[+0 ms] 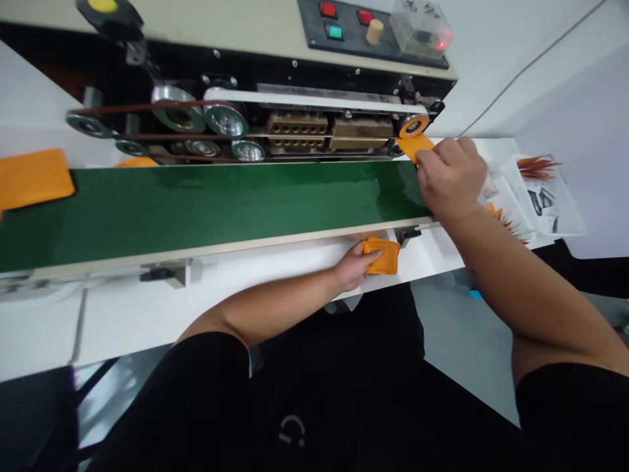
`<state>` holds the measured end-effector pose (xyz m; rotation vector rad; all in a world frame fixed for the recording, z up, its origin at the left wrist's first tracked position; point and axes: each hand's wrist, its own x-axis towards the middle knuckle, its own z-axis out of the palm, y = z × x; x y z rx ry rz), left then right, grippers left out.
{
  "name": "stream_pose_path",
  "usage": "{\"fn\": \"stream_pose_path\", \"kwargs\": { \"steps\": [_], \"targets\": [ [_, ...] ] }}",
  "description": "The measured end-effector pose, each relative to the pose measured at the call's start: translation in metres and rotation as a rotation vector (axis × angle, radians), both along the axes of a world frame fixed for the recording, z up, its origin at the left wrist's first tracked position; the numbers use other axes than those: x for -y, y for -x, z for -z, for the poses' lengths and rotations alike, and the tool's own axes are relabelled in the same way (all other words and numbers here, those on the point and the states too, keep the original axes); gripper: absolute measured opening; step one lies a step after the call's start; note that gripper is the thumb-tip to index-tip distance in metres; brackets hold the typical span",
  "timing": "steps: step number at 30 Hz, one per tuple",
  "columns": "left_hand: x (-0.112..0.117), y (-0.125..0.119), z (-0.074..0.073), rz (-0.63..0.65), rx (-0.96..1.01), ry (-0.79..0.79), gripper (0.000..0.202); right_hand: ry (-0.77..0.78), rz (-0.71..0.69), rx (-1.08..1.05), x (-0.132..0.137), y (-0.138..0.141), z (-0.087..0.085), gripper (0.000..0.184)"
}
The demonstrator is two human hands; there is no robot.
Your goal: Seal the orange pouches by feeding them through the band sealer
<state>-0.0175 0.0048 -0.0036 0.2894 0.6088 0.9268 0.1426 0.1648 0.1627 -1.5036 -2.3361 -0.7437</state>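
Observation:
My right hand [453, 174] pinches the edge of an orange pouch [411, 145] at the right end of a band sealing machine [226, 52]. The pouch's far edge lies at the orange-rimmed roller [413, 125], where the sealing belts begin. Below the conveyor's front edge, my left hand [354, 265] is closed on another orange pouch [383, 257], its thumb across the front. Whether that is one pouch or a small stack I cannot tell. The green conveyor belt [255, 203] runs between the machine and me.
An orange pouch [34, 177] lies on the belt's left end. A white tray [565, 216] at right holds orange pieces and small packets. Clamp knobs [157, 275] stick out under the conveyor. Buttons and a dial [374, 31] sit on the control panel above.

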Motion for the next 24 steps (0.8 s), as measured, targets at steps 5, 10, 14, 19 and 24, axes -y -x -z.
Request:
{"fn": "stream_pose_path", "kwargs": {
  "steps": [5, 10, 14, 19, 24],
  "targets": [
    [0.0, -0.002, -0.002, -0.019, -0.021, 0.002, 0.054, -0.017, -0.105, -0.089, 0.004, 0.023, 0.01, 0.03],
    [0.0, -0.002, -0.003, -0.03, -0.013, 0.007, 0.057, -0.079, -0.238, -0.14, 0.004, 0.045, 0.013, 0.033],
    [0.0, 0.003, -0.005, 0.022, 0.036, -0.068, 0.068, -0.086, -0.333, -0.135, 0.008, 0.071, 0.007, 0.035],
    [0.0, 0.006, -0.01, 0.035, 0.056, -0.081, 0.064, -0.076, -0.457, -0.158, 0.047, 0.082, -0.012, 0.028],
    [0.002, 0.003, -0.009, 0.007, 0.061, -0.149, 0.056, -0.078, -0.687, -0.318, 0.127, 0.049, -0.014, 0.013]
  ]
}}
